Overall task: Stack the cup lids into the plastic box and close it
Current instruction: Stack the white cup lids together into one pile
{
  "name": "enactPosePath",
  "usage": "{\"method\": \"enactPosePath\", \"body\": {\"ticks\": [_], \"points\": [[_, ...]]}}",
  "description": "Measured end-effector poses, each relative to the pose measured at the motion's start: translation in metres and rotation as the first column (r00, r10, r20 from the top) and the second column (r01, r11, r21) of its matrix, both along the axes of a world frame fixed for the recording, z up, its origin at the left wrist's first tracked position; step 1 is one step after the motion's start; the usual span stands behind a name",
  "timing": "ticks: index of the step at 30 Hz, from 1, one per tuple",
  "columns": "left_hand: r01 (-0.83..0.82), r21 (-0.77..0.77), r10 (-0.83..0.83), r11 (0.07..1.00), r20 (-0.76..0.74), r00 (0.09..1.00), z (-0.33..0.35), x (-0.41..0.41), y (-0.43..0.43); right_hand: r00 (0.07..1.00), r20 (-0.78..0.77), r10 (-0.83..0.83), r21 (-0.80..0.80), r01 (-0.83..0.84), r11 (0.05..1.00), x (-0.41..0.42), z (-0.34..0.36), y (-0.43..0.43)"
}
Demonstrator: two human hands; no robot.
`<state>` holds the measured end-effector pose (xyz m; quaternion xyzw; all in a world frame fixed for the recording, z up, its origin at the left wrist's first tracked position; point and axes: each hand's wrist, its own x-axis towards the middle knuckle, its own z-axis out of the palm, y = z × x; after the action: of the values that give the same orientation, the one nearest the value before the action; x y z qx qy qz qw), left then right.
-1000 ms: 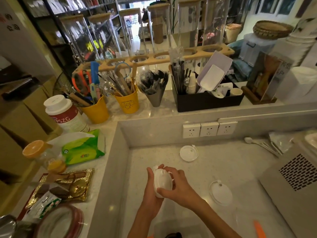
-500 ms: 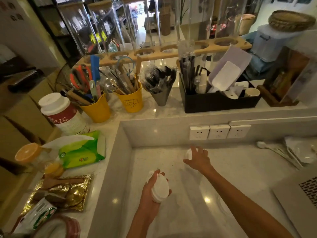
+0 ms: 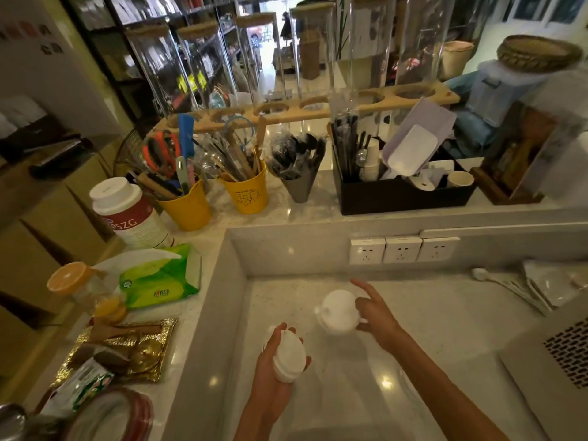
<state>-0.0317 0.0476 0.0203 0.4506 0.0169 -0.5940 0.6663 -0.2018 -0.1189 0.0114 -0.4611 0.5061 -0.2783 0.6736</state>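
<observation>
A café or drinks-shop counter: tall glass dispenser tubes in a wooden rack at the far side, wrapped straws, paper cups and scoops in a black organizer.

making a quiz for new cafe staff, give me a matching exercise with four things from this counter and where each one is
Things:
1. lid stack
2. single lid
3. wipes pack
4. black organizer

Places:
A. on the upper ledge, above the sockets
B. in the left hand
C. on the side ledge, left of the work surface
D. in the right hand

Pairs: 1-B, 2-D, 3-C, 4-A
</observation>
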Motion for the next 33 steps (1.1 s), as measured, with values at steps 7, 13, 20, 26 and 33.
{"method": "enactPosePath", "body": {"ticks": [7, 13, 20, 26, 33], "points": [[0.087, -0.127, -0.063, 0.988, 0.177, 0.982, 0.033, -0.036, 0.013, 0.839, 0.537, 0.087, 0.171, -0.209, 0.963, -0.009, 0.037, 0.087], [0.134, -0.222, -0.079, 0.966, 0.241, 0.967, 0.048, -0.029, 0.031, 0.959, 0.031, 0.283, -0.143, -0.276, 0.951, -0.009, 0.052, 0.123], [0.229, -0.102, -0.142, 0.968, 0.533, 0.834, 0.055, -0.023, 0.040, 0.907, -0.051, 0.417, -0.136, -0.420, 0.897, 0.008, 0.064, 0.141], [0.284, -0.045, -0.170, 0.958, 0.710, 0.684, 0.071, -0.028, 0.046, 0.925, 0.007, 0.381, -0.130, -0.377, 0.917, 0.011, 0.076, 0.146], [0.367, -0.037, -0.212, 0.929, 0.761, 0.613, 0.079, -0.030, 0.051, 0.913, -0.028, 0.407, -0.111, -0.408, 0.906, 0.008, 0.081, 0.143]]}}
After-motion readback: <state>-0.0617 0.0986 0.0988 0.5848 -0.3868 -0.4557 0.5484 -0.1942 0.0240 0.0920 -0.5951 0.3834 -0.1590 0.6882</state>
